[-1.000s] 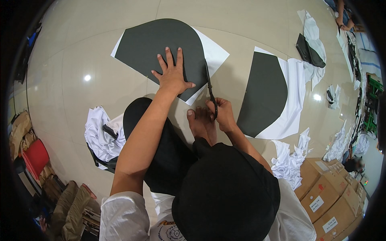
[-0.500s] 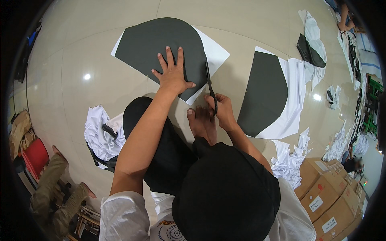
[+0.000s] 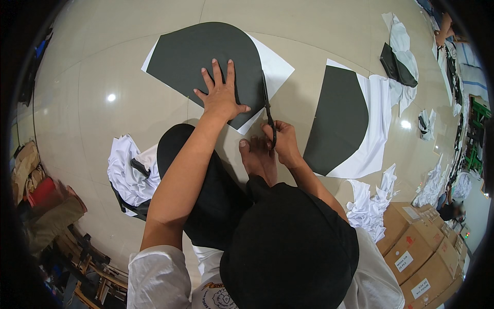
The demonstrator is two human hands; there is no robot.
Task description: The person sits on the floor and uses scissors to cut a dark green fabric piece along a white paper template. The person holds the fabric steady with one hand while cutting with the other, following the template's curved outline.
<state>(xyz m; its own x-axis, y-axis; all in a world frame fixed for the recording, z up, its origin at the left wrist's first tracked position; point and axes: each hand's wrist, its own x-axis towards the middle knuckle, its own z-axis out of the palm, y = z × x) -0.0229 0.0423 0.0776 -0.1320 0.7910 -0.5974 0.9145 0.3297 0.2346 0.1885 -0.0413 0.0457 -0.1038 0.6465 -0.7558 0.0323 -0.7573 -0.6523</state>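
My left hand (image 3: 221, 97) lies flat, fingers spread, on a dark grey sheet (image 3: 177, 59) with a rounded far edge. Under it is white material (image 3: 275, 61), whose corners stick out past the grey. A pair of black scissors (image 3: 269, 114) is in my right hand (image 3: 284, 141). Its blades point away from me along the grey sheet's right edge; whether the lower blade is under the white layer cannot be seen. My bare foot (image 3: 259, 162) rests on the floor beside the right hand, just below the near corner of the sheet.
To the right lies a second dark grey piece (image 3: 339, 121) on white material (image 3: 380, 113). Crumpled white scraps (image 3: 368, 206) lie near stacked cardboard boxes (image 3: 411, 247). More white scraps (image 3: 126, 165) sit by my left leg. Wooden furniture (image 3: 95, 280) stands at lower left.
The scissors have shifted very slightly and their handles look closer together. My left hand is still. At the left, another person's legs in khaki trousers have moved back, their feet no longer visible.
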